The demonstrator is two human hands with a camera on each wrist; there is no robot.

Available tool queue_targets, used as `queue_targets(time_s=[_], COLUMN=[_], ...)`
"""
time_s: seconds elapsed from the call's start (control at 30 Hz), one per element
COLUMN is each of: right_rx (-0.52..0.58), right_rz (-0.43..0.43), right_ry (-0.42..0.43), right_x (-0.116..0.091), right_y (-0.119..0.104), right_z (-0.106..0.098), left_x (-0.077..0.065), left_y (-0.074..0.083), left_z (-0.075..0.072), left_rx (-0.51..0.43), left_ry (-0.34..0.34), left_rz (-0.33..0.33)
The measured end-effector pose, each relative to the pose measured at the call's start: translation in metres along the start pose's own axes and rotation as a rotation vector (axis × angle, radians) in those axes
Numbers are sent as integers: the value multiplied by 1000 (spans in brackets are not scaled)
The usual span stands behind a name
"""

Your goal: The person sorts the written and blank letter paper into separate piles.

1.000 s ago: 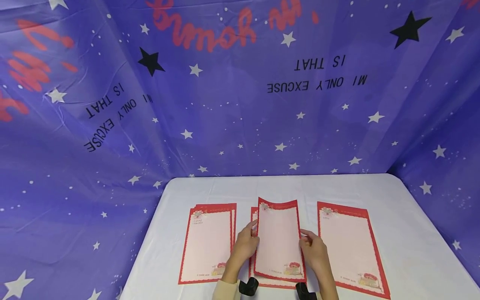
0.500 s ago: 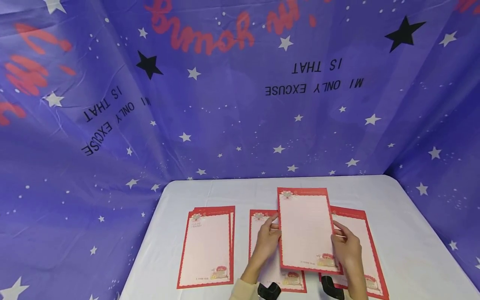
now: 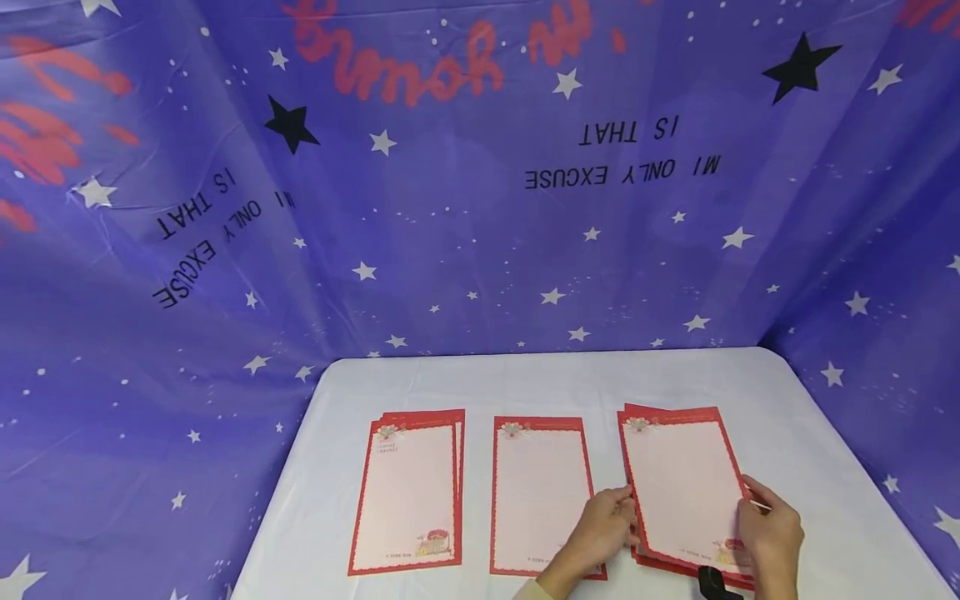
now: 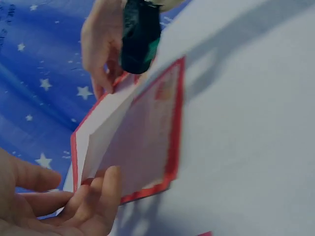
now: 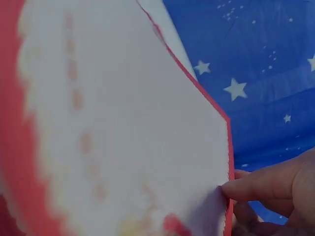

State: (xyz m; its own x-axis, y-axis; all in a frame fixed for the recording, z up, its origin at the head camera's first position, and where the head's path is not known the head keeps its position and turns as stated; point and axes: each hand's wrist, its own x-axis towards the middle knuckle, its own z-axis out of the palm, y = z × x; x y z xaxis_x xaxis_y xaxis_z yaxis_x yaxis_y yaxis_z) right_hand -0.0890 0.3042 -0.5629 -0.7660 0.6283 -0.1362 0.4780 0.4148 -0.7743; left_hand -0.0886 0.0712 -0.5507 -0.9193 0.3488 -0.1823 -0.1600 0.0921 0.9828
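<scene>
A sheet of red-bordered letter paper (image 3: 682,483) lies slightly raised over another red-bordered sheet (image 3: 637,408) at the right of the table. At its left edge is my left hand (image 3: 603,525), holding the edge with bent fingers. My right hand (image 3: 772,533) pinches the right edge between thumb and fingers, seen close up in the right wrist view, where the sheet (image 5: 138,108) fills much of the picture. From the left wrist side, the held sheet (image 4: 106,128) bows upward above the lower sheet (image 4: 152,132).
A single red-bordered sheet (image 3: 536,492) lies in the middle, partly under my left forearm. Further left rests a small stack of similar sheets (image 3: 408,492), the top one with handwriting. The white-covered table (image 3: 555,383) ends at a purple star-printed curtain (image 3: 480,208).
Both hands have carried the letter paper from above the middle sheet to the right, lowering it over the right sheet. The middle sheet is now uncovered.
</scene>
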Motion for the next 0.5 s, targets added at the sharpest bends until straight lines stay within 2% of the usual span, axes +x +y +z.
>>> queue_targets(time_s=[0.17,0.27,0.37,0.5], right_rx=[-44,-56,-54,-62], right_rz=[-55,-83,-86,-38], right_ry=[-29,-29,-9,-5], right_x=[0,-2,-4,-7], right_y=[12,15,15,12], right_z=[9,15,19,23], left_x=[-2,-1,2,6], left_y=[-7,-10,-13,-15], left_z=[8,7,3,-2], left_rx=[-12,-4,12,23], left_ry=[-7,2,11,11], left_rz=[-70,-75,-90,-117])
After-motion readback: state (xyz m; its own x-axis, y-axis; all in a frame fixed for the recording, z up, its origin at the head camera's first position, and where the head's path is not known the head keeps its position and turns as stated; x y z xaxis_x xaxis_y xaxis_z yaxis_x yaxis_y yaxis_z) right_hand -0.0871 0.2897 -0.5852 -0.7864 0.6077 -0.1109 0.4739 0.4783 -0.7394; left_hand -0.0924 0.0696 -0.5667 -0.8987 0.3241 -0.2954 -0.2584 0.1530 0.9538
